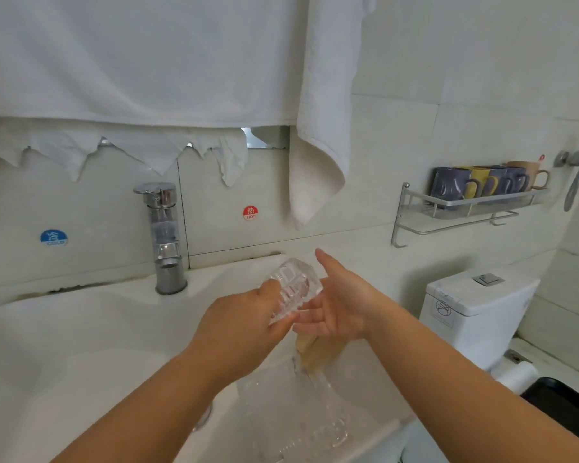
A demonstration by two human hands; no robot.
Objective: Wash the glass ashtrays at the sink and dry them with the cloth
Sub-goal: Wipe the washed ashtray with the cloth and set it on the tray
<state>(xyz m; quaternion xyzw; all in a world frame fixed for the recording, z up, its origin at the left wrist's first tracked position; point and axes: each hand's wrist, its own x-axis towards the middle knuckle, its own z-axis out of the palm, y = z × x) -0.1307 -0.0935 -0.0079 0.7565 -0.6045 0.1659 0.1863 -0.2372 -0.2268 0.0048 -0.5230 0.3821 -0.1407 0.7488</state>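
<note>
Wet ashtrays lie on the sink rim; left hand grips a tilted ashtray, right hand spread beside it over a cloth

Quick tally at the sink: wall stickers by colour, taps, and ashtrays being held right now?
Blue sticker: 1
Red sticker: 1
Tap: 1
Ashtray gripped by left hand: 1
Total: 4

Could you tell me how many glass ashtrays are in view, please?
2 for certain: one ashtray held in the left hand, another ashtray on the counter below; more may be hidden.
</note>
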